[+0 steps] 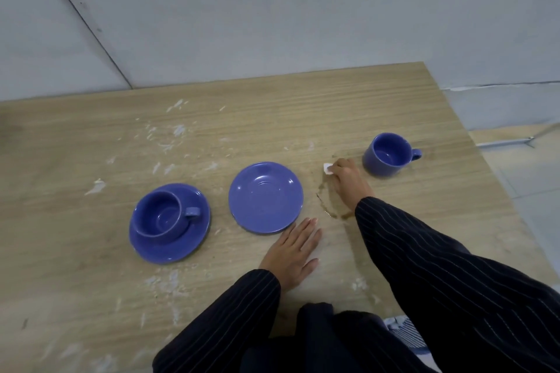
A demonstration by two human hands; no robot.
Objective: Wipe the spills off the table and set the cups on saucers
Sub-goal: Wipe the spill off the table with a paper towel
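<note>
A blue cup (162,212) stands on a blue saucer (175,248) at the left of the wooden table (333,100). To its right lies a bare blue saucer (265,197). A second blue cup (385,155) stands directly on the table at the right. Between the bare saucer and that cup a brownish spill (325,206) streaks the wood. My right hand (348,180) presses a small white tissue (328,168) onto the spill. My left hand (295,251) rests flat on the table just below the bare saucer, fingers spread, holding nothing.
White flaky patches (169,136) scar the tabletop at the left and front. A grey wall rises behind the table. The table's right edge (485,160) drops to a tiled floor with a metal bar (515,140).
</note>
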